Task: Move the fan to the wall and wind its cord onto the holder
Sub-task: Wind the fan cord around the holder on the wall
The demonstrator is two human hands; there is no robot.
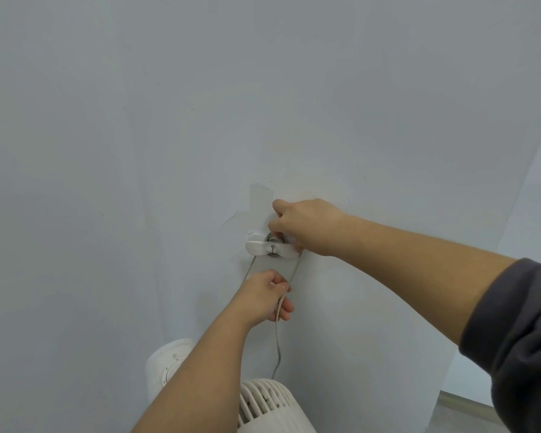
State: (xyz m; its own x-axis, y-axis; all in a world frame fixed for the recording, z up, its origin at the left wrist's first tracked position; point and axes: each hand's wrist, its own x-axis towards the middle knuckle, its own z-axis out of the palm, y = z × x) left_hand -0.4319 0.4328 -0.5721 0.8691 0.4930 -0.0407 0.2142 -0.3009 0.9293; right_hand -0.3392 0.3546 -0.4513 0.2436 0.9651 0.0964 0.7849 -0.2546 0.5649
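A white cord holder (263, 247) is fixed to the pale wall (138, 120) at mid-frame. A pale cord (277, 339) is looped around it, with strands hanging on both sides. My left hand (267, 295) is closed on the cord just below the holder. My right hand (306, 225) is at the holder's upper right, its fingers pinched on the cord there. The white fan (263, 401) stands against the wall at the bottom of the view, partly hidden by my left forearm, and the cord drops down to it.
The fan's round white base (169, 360) shows at lower left. A wall corner with a strip of floor and skirting (469, 404) lies at lower right. A dark sleeve (519, 354) covers my right upper arm.
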